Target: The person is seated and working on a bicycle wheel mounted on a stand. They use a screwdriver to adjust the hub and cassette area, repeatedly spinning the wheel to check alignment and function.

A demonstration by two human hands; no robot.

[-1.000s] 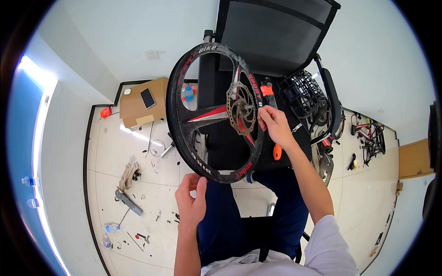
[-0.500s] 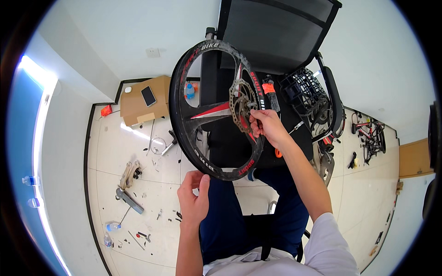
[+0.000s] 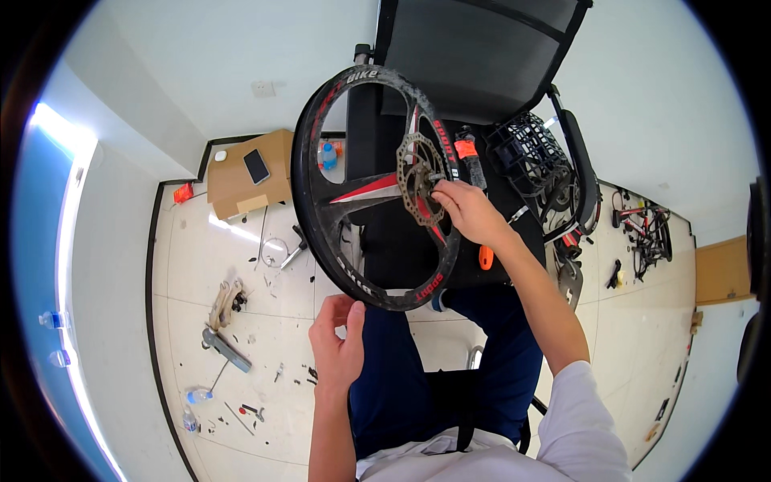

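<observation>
Fingers of our right hand (image 3: pixel 470 213) pinch at the hub beside the toothed brake disc (image 3: pixel 419 178) of a black bicycle wheel (image 3: pixel 373 189) with red-accented spokes, standing upright on its rim above our knees. Our left hand (image 3: pixel 337 345), loosely curled and holding nothing, waits just below the wheel's lower rim, nearer our lap.

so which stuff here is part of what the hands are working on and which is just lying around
In hand:
- black bicycle wheel
- brake disc at its hub, right hand on it
- left hand, near the wheel's lower rim, holding nothing

Lying about:
- phone on cardboard box
- wire basket
- small tools on floor
</observation>
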